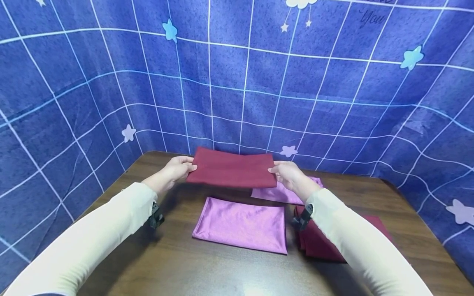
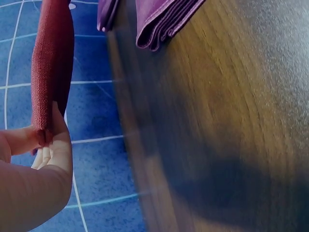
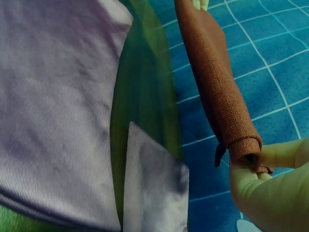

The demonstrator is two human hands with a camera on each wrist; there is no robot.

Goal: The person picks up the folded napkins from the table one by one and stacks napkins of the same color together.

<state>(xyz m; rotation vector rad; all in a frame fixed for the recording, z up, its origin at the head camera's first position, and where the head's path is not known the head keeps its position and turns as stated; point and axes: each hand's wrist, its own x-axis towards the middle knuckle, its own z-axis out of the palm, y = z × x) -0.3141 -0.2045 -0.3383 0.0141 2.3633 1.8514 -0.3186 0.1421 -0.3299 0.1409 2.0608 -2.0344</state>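
Note:
Between my two hands a folded dark red cloth (image 1: 233, 168) is held up above the far part of the table. My left hand (image 1: 177, 169) pinches its left end, thumb on the near side. At the right end my right hand (image 1: 290, 174) pinches it the same way. Both wrist views show the cloth's folded edge, thick and layered, between thumb and fingers. Below it, a folded shiny purple cloth (image 1: 242, 224) lies flat on the table. A second purple cloth (image 1: 274, 194) lies behind, partly hidden by the red cloth and my right hand.
A stack of folded dark red cloth (image 1: 322, 242) lies at the right, partly under my right forearm. The brown wooden table (image 1: 166, 255) ends at a blue curtain (image 1: 229, 82) with white grid lines and stars, which stands behind and at both sides.

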